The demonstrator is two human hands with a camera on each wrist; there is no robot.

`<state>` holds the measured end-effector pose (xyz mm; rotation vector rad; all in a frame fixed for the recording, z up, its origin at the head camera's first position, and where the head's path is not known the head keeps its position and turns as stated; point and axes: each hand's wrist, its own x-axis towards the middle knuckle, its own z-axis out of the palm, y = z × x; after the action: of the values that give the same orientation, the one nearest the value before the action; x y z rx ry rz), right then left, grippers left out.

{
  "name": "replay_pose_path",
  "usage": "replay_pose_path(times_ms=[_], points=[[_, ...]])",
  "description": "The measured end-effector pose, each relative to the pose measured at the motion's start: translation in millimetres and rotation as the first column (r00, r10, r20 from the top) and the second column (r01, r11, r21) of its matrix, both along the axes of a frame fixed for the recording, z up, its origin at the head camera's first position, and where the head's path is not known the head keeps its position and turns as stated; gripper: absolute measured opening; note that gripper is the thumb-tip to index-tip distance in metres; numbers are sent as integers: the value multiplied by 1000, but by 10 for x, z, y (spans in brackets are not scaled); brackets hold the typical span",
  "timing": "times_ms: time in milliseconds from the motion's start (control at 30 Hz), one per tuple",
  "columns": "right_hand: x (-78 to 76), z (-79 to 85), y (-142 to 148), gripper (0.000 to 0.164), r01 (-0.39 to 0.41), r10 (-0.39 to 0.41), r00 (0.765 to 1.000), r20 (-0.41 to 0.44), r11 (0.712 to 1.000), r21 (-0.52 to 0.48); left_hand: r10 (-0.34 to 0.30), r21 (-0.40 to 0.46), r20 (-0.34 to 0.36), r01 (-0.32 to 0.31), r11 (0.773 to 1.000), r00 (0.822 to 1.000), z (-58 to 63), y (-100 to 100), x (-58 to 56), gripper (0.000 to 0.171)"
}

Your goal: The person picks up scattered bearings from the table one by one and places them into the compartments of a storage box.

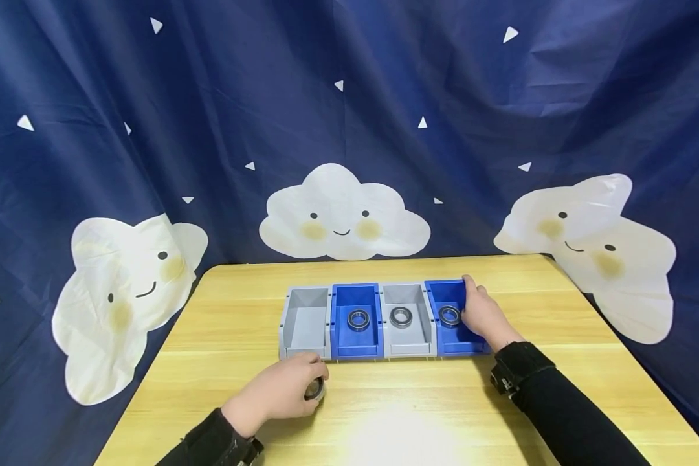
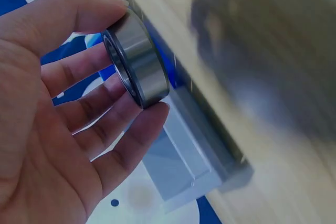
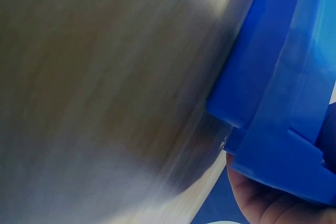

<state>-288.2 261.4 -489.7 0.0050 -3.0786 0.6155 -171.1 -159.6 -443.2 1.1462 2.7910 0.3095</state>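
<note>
In the left wrist view a steel ball bearing (image 2: 140,56) is held on edge between the thumb and fingertips of my left hand (image 1: 285,390). In the head view that hand is just in front of the left grey bin (image 1: 309,304), which holds nothing. My right hand (image 1: 487,314) grips the outer side wall of the right blue bin (image 1: 450,291). Its fingers show partly behind the blue plastic in the right wrist view. A bearing (image 1: 450,316) lies in that bin. Another bearing (image 1: 400,317) lies in the second grey bin, and one more bearing (image 1: 358,320) in the other blue bin.
The bins stand side by side in a row on a wood-grain table (image 1: 244,304). Behind the table hangs a dark blue curtain (image 1: 221,129) with white clouds and triangles. Bright glare falls on the tabletop between my arms.
</note>
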Motion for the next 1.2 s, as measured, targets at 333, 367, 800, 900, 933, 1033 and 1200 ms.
replay_pose_path(times_ms=[333, 367, 800, 900, 933, 1033, 1200], points=[[1, 9, -16, 74, 4, -3, 1000, 9, 1000, -11, 50, 41, -41, -48, 998, 998, 89, -75, -243, 27], [2, 8, -19, 74, 3, -3, 1000, 9, 1000, -10, 54, 40, -38, -53, 998, 998, 100, -77, -260, 27], [-13, 22, -2, 75, -3, 3, 1000, -11, 1000, -3, 123, 35, -44, -121, 992, 991, 178, -21, -573, 28], [-16, 28, 2, 75, -7, 7, 1000, -16, 1000, 1, 150, 27, -39, -149, 989, 988, 166, -3, -654, 29], [-16, 28, 2, 75, -7, 7, 1000, -18, 1000, 2, 155, 25, -43, -154, 988, 987, 161, -1, -680, 30], [-14, 27, -1, 74, -3, 3, 1000, -18, 1000, 4, 161, 36, -35, -160, 986, 986, 148, -2, -753, 32], [2, 22, -9, 74, 5, -5, 1000, -2, 1000, -1, 186, 33, -3, -186, 982, 982, 112, -12, -869, 33]])
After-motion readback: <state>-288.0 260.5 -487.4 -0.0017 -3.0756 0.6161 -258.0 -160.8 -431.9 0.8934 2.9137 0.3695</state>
